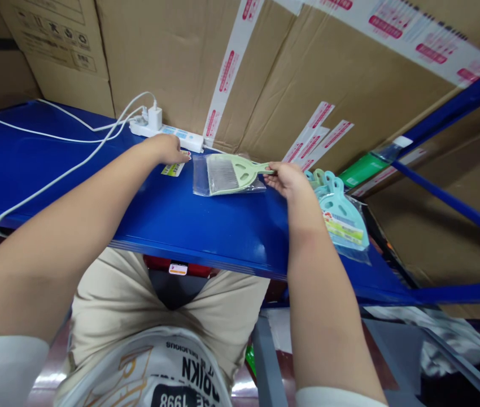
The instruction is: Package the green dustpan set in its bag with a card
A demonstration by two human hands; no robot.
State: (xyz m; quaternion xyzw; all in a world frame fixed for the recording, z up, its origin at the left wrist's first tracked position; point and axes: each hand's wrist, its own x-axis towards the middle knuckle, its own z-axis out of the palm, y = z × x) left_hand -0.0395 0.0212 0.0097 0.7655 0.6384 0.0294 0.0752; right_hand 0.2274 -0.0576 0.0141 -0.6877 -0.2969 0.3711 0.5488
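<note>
Head view: right hand [286, 180] pinches the handle end of a green brush [234, 174] between clamped fingers, the brush lying flat in a clear bag at mid-shelf, long axis level, bristles toward 9 o'clock, handle toward 3 o'clock. Left hand [164, 148], fingers together and empty, rests by a small card [175, 168] at 9 o'clock; a bagged teal dustpan [341, 217] lies at 3 o'clock on the blue shelf [180, 220].

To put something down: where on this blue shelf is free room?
Free blue shelf lies between the green brush in its plastic bag and the front edge. Crowded: the right end, where the right hand grips the brush beside the teal dustpans.
</note>
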